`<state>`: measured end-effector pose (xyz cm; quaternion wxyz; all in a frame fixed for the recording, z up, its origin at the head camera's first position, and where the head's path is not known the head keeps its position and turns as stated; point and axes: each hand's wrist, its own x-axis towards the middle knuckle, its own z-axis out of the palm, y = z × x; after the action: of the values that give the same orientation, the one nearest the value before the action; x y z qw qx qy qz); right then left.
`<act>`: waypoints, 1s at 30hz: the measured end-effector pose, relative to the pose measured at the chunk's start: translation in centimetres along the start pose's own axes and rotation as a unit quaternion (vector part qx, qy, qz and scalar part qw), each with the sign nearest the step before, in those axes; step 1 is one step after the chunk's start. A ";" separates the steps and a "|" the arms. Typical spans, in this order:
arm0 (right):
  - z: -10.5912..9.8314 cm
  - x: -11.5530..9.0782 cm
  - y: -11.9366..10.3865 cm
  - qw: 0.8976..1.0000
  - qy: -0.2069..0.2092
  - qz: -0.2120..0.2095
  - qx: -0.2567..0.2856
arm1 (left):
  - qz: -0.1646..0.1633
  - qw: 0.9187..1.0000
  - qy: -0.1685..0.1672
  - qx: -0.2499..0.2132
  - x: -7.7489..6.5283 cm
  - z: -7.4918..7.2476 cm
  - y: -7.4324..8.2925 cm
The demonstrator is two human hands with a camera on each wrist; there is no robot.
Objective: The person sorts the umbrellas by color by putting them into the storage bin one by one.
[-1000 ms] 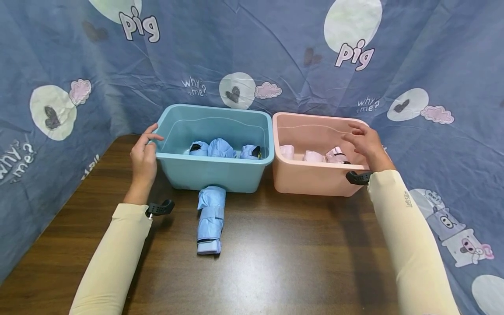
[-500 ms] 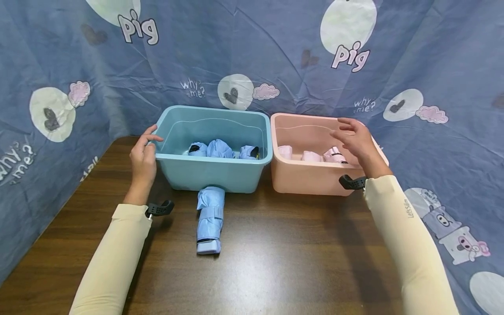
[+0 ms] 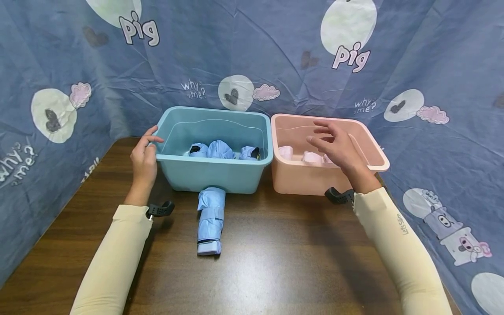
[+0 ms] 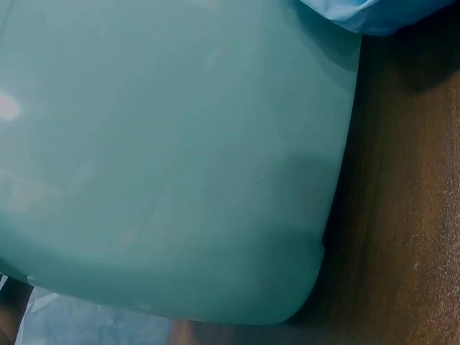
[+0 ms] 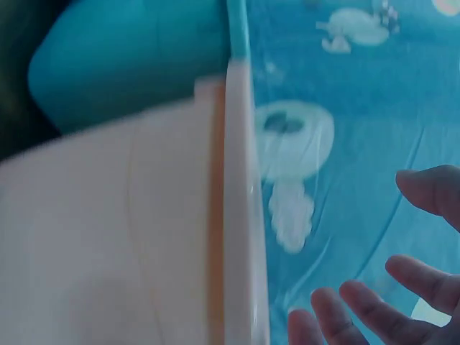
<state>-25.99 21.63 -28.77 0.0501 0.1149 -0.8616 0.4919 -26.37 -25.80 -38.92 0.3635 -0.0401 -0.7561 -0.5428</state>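
My left hand point(image 3: 144, 159) rests at the left rim of a blue bin point(image 3: 208, 175), fingers loosely bent at the edge. Three blue bundles point(image 3: 222, 149), apparently folded umbrellas, lie inside that bin. On the table in front of it lies a blue folded umbrella point(image 3: 211, 222) with a strap around it. Above a pink bin point(image 3: 307, 177) hovers my right hand point(image 3: 340, 148), fingers spread and holding nothing. Pink folded umbrellas point(image 3: 312, 157) sit in this bin, one partly hidden by the hand. In the right wrist view, the right fingers point(image 5: 374, 309) are apart from the pink rim.
Both bins stand side by side near the back of the brown wooden table point(image 3: 256, 271). A blue printed cloth point(image 3: 291, 52) hangs right behind them and along the sides.
My right hand has moved left from the pink bin's right side to over its middle. The left hand, the bins and the umbrella on the table stay in place.
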 end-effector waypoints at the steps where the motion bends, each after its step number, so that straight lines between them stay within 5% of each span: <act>1: 0.3 -0.2 -0.3 1.000 -0.002 -0.006 0.002 | 0.001 1.000 0.001 0.000 0.0 0.0 0.0; 24: 8.1 -5.4 -3.5 0.988 -0.090 -0.096 0.079 | 0.021 1.000 0.010 0.001 -0.2 0.1 -0.2; 30: 10.6 -6.3 -3.7 0.979 -0.134 -0.115 0.102 | 0.019 1.000 0.008 -0.006 -0.8 0.1 2.9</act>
<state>-18.71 11.68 -32.33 -0.0218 0.2827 -0.7869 0.5481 -24.55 -24.24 -37.06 0.3795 -0.0524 -0.7489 -0.5406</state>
